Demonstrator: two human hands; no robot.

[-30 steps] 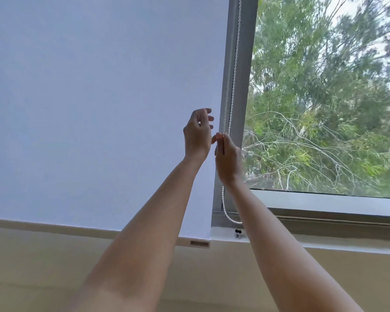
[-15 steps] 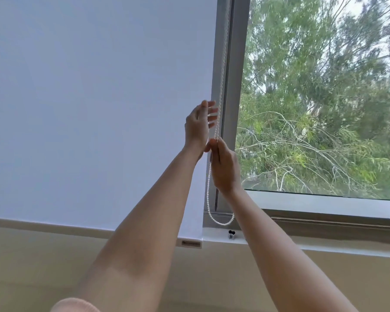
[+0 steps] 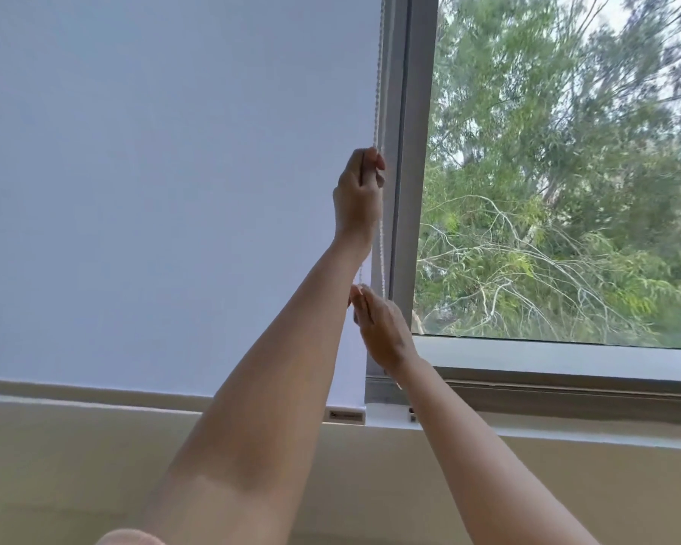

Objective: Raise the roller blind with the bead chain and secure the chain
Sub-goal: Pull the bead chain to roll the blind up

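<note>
A white roller blind [image 3: 166, 190] covers the left window pane down to the sill, its bottom rail [image 3: 345, 415] showing beside my left forearm. The white bead chain [image 3: 377, 72] hangs along the blind's right edge, next to the grey window frame. My left hand [image 3: 356, 194] is raised high and closed on the chain. My right hand [image 3: 382, 328] is lower, its fingertips pinched on the chain below the left hand. The chain's bottom loop is hidden behind my right hand and arm.
The grey window frame post [image 3: 411, 171] stands right of the chain. A small dark chain clip [image 3: 412, 415] sits on the white sill [image 3: 567, 430]. Trees [image 3: 559, 190] show through the uncovered right pane. A beige wall [image 3: 56, 466] lies below.
My left hand has risen and closed on the chain; it was open before. My right hand has come down along the chain. The view has shifted slightly right.
</note>
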